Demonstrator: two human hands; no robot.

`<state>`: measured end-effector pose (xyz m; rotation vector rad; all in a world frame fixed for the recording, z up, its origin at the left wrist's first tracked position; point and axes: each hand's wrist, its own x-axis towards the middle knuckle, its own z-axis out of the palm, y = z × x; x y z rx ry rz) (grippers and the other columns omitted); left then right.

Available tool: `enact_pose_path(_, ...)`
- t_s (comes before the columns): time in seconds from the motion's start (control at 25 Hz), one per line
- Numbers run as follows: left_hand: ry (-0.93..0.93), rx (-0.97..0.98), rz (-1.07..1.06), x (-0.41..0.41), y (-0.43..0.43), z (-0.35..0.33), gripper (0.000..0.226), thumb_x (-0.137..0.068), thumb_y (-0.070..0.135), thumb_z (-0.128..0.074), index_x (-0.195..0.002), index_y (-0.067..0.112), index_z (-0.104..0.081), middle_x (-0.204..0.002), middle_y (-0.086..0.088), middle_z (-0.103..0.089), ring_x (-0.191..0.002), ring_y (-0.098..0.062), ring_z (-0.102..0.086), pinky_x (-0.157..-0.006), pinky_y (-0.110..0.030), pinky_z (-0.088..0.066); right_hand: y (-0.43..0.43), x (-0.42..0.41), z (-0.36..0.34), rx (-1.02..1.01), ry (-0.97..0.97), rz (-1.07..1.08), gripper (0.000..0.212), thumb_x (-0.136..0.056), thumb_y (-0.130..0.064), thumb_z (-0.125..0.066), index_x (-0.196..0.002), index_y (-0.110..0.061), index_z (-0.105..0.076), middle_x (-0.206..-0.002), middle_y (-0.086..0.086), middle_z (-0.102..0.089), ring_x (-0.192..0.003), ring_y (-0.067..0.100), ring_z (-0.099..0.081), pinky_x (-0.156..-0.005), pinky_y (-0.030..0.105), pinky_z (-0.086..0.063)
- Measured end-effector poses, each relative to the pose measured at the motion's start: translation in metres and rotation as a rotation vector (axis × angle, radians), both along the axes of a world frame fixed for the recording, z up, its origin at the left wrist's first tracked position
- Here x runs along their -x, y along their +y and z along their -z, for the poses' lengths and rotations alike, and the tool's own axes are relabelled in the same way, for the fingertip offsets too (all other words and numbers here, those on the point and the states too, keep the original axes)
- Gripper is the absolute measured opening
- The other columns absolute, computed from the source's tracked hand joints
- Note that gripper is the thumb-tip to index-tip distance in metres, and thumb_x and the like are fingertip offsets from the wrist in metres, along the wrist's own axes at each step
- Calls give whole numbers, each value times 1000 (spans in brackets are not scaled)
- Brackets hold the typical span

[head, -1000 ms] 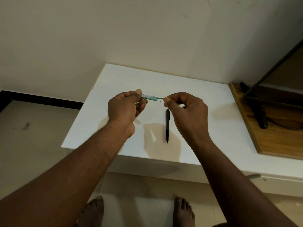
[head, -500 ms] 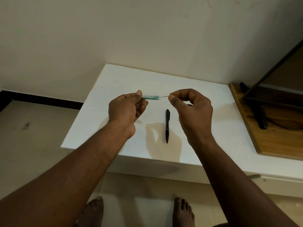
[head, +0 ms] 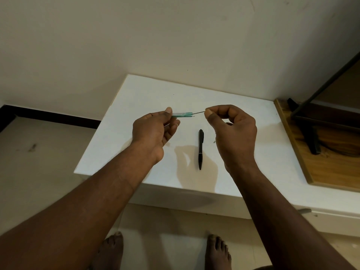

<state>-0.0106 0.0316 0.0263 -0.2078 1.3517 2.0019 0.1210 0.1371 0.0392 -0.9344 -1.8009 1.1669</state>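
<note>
Green see-through tube (head: 182, 114), slim and level, lies pinched in left hand (head: 153, 131); its open end faces right hand (head: 232, 129), whose fingertips pinch a thin lead (head: 199, 113).

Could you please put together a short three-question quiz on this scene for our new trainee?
1. True or false: the black pen is held in the right hand.
2. What does the left hand hold? A) a slim green case B) a pair of scissors C) a white cup
3. What do the right thumb and forefinger pinch?

Key:
1. False: it lies on the white table between the hands, and neither hand touches it.
2. A.
3. A thin dark rod that runs from the end of the green case.
</note>
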Motion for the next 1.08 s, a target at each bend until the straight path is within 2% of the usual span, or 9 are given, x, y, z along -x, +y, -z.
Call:
enact_pose_path(0.16, -43, -14, 25, -1, 0, 1, 14, -91, 12, -79, -98, 3, -72, -71, -8, -79, -66, -16, -79, -58, -22, -61, -2, -1, -2, -23, -8, -13, 6, -91, -27, -80, -93, -31, -84, -90, -19, -80, -85, 2, -71, -84, 47, -60)
enact_pose_path(0.36, -84, -23, 41, -2, 0, 2, 14, -91, 11, -79, -99, 1, -72, -71, -10, -80, -66, -17, -79, -57, -21, -60, -3, -1, -2, -25, 5, -22, 9, -90, -24, -79, -94, -30, -85, -91, -17, -81, -82, 3, -71, -77, 42, -58)
enact_pose_path(0.48, -102, -33, 42, -1, -1, 2, 14, -91, 11, -79, -98, 1, -72, -70, -10, -79, -65, -17, -79, -57, -21, -60, -3, -1, -3, -42, 3, -20, 9, -90, -24, -79, -95, -29, -85, -92, -18, -81, -88, 0, -72, -77, 36, -56)
enact_pose_path(0.68, -140, -54, 41, 0, -1, 2, 10, -92, 9, -76, -96, 1, -72, -67, -10, -78, -62, -17, -78, -53, -21, -59, -4, -1, -2, -29, 12, -17, 8, -91, -25, -79, -95, -29, -85, -92, -18, -81, -87, 1, -72, -80, 43, -61)
enact_pose_path(0.92, -151, -55, 53, 0, -2, 3, 7, -93, 7, -75, -95, 0, -72, -67, -11, -78, -61, -16, -77, -53, -21, -59, -4, -1, -3, -41, -4, -4, 11, -91, -23, -78, -95, -32, -85, -94, -20, -81, -72, -2, -65, -70, 47, -62)
enact_pose_path(1.08, -166, -62, 51, 0, -2, 2, 5, -95, 5, -72, -98, 0, -72, -67, -11, -78, -60, -16, -77, -53, -21, -59, -4, -1, -3, -20, 17, 7, 7, -91, -27, -79, -94, -30, -85, -93, -22, -80, -82, 0, -71, -79, 45, -61)
